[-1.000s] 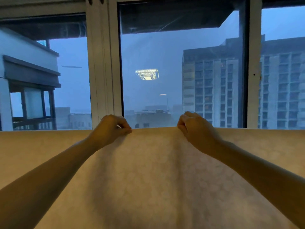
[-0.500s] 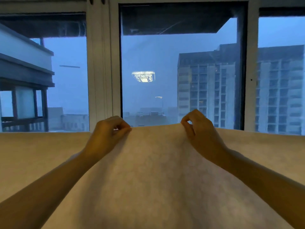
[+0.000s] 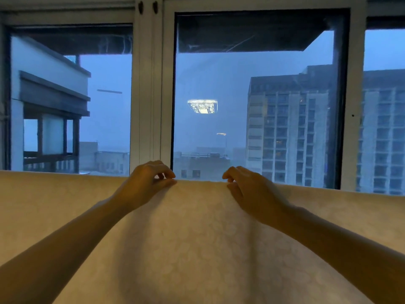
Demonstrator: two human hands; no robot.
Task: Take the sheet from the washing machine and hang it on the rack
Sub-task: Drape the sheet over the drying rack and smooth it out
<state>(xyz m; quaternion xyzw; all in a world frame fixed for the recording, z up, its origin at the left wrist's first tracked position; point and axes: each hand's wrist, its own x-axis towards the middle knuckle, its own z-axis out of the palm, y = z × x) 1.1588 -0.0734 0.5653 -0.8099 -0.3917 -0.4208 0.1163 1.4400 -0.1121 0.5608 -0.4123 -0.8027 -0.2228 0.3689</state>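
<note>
My left hand (image 3: 146, 181) and right hand (image 3: 252, 194) pinch the top edge of the sheet (image 3: 197, 238) with curled fingers (image 3: 163, 172), near each other. The sheet hangs spread wide before the window (image 3: 258, 84).

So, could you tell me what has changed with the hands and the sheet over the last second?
The right hand slid left along the top edge of the sheet, closing the gap to the left hand. Both tight pinches have loosened into curled fingers at the edge; whether they still grip is unclear. The sheet stays draped before the window.
</note>
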